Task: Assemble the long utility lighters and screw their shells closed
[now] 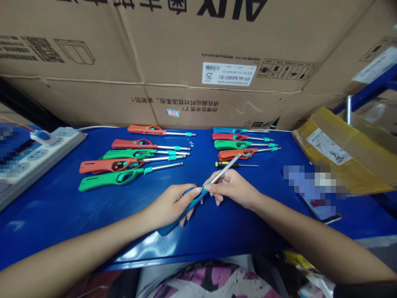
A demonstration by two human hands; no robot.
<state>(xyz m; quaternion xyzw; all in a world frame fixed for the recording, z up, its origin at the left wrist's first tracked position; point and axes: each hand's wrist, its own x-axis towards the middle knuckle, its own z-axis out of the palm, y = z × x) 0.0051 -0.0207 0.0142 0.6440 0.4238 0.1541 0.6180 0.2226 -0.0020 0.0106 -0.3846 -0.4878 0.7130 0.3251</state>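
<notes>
My left hand (pixel 181 203) is wrapped around the handle of a blue long-necked lighter (pixel 167 228), held over the front of the table. Where the metal tube meets the handle, my right hand (pixel 228 186) pinches the lighter with thumb and fingers. The silver tube points up and to the right. Beyond my right hand lie a yellow-and-black screwdriver (pixel 228 164) and an orange lighter (pixel 237 154). Left of my hands, a green lighter (pixel 107 180) is nearest in a row of several lighters. Part of the blue handle is hidden by my fingers.
Large cardboard boxes (pixel 173 54) stand along the back of the blue table (pixel 124 223). A white power strip (pixel 46 151) lies at the left edge. On the right are an opened carton with yellow tape (pixel 328 153) and a phone-like, partly blurred object (pixel 322 211).
</notes>
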